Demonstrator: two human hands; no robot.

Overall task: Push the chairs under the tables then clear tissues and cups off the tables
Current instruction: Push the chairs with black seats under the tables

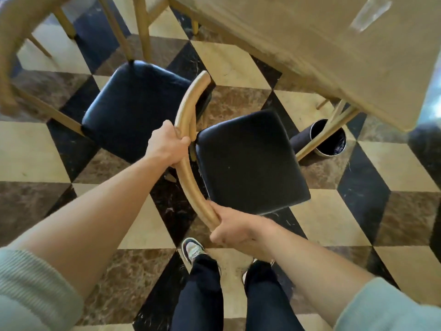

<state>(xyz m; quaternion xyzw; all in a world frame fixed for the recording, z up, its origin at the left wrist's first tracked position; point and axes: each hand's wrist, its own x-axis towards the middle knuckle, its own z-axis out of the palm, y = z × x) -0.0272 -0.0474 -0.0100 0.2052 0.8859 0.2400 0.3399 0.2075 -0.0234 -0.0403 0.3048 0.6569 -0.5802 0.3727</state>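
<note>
A wooden chair with a black padded seat [250, 161] stands in front of me, its seat pointing toward the light wooden table [334, 56] at the upper right. Both hands grip its curved wooden backrest [188, 111]. My left hand [167, 145] is closed around the middle of the rail. Lower down, my right hand [229, 229] clasps the rail's near end. The seat lies outside the table's edge. On the tabletop's far right lies a blurred pale thing [370, 13] that I cannot identify.
A second black-seated chair [136, 108] stands just left, its seat nearly touching the held backrest. Another chair's curved rail [9, 56] fills the upper left. A round dark bin [329, 137] sits on the checkered floor beside a table leg [327, 134]. My feet [193, 252] are below.
</note>
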